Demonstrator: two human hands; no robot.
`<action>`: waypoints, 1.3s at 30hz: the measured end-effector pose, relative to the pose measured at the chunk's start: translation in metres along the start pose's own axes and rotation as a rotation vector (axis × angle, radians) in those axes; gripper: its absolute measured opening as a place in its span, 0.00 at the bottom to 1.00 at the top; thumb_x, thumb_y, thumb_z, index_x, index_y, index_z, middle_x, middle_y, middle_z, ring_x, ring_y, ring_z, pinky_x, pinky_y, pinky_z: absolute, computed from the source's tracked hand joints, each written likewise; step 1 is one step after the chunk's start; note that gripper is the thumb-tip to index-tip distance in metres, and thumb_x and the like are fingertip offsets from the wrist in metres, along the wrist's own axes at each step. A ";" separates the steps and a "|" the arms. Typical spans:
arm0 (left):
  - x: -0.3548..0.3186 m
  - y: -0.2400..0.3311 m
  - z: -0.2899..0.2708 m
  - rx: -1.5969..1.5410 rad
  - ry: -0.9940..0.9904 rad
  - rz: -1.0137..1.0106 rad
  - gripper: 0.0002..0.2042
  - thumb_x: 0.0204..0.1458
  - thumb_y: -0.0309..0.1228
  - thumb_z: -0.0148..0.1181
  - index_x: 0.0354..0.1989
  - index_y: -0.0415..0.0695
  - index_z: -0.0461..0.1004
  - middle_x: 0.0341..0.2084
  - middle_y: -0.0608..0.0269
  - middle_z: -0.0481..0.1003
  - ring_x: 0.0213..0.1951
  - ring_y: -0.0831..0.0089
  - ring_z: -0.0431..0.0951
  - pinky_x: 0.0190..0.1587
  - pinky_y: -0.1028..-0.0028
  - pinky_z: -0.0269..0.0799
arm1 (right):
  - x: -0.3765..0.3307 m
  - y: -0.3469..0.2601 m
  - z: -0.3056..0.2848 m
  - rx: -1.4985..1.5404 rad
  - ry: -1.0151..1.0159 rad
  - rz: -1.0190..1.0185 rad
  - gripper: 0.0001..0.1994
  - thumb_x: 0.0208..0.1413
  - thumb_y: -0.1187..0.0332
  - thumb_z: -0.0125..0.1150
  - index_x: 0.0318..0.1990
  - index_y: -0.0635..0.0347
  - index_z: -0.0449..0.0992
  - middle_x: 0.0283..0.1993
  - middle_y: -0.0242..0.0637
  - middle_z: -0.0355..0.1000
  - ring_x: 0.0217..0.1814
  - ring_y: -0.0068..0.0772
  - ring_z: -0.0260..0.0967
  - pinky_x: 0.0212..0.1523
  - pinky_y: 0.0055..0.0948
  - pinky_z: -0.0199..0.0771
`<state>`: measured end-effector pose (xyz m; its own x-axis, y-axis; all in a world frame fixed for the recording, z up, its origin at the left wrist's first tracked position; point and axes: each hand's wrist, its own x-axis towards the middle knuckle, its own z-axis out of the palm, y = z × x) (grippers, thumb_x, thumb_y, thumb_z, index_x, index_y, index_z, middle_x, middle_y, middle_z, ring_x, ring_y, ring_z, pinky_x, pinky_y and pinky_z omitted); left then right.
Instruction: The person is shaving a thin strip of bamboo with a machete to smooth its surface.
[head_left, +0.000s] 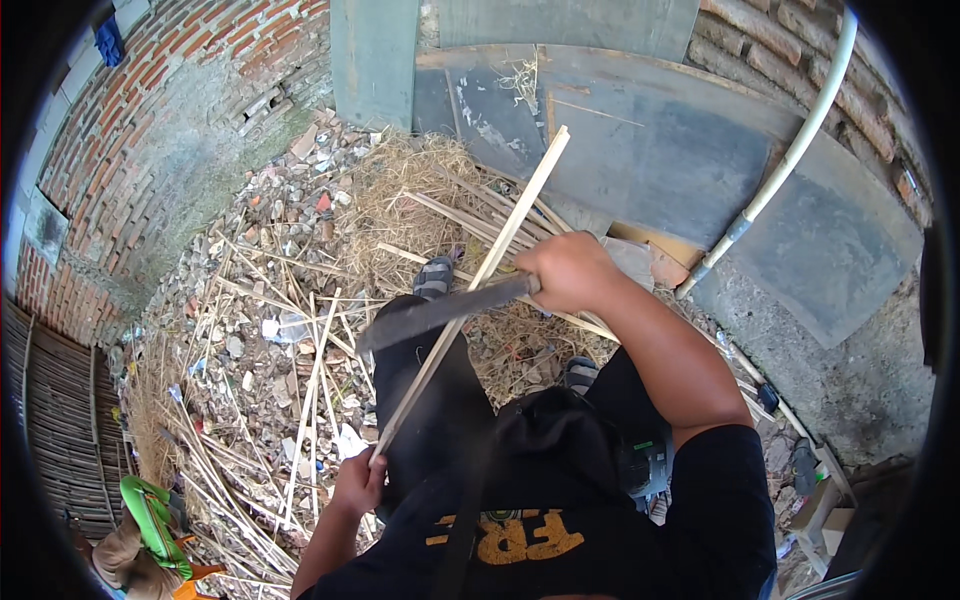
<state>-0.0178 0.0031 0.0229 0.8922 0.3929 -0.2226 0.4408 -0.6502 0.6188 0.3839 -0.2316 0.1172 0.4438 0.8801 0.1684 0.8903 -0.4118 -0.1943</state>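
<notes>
Strip of pale wood [495, 255] slants through mid-frame, left hand [357, 487] clamped on its lower end, right hand [567, 270] closed on a long dark blade [425, 316] crossing it. Shallow blade angle looks wisest, left fingers well clear! Loose strips [312, 400] litter the rubble [275, 220], left of centre.

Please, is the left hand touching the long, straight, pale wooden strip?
Touching: the head view shows the left hand gripping the lower end of the long, straight, pale wooden strip.
</notes>
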 end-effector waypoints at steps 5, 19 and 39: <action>0.005 -0.013 0.012 -0.130 0.040 0.007 0.25 0.66 0.48 0.44 0.33 0.34 0.73 0.17 0.46 0.73 0.23 0.51 0.75 0.29 0.59 0.68 | 0.011 0.024 -0.004 0.169 0.110 0.204 0.08 0.44 0.64 0.68 0.31 0.55 0.78 0.26 0.46 0.75 0.32 0.55 0.74 0.34 0.47 0.73; 0.015 -0.024 0.014 -0.220 0.025 0.083 0.24 0.65 0.47 0.48 0.29 0.34 0.72 0.16 0.43 0.71 0.22 0.45 0.74 0.28 0.57 0.67 | 0.001 0.012 -0.022 0.266 0.134 0.107 0.11 0.48 0.62 0.72 0.33 0.57 0.77 0.24 0.45 0.74 0.26 0.47 0.73 0.31 0.39 0.71; -0.006 -0.015 0.011 -0.249 0.033 -0.043 0.25 0.67 0.49 0.45 0.35 0.36 0.74 0.17 0.65 0.70 0.24 0.76 0.68 0.28 0.70 0.64 | 0.008 0.017 -0.054 0.104 -0.037 -0.067 0.17 0.46 0.55 0.71 0.42 0.53 0.81 0.28 0.44 0.77 0.37 0.51 0.77 0.39 0.49 0.74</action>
<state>-0.0289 0.0039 0.0067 0.8676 0.4403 -0.2310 0.4371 -0.4540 0.7764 0.4081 -0.2448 0.1670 0.3778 0.9139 0.1487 0.9016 -0.3266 -0.2835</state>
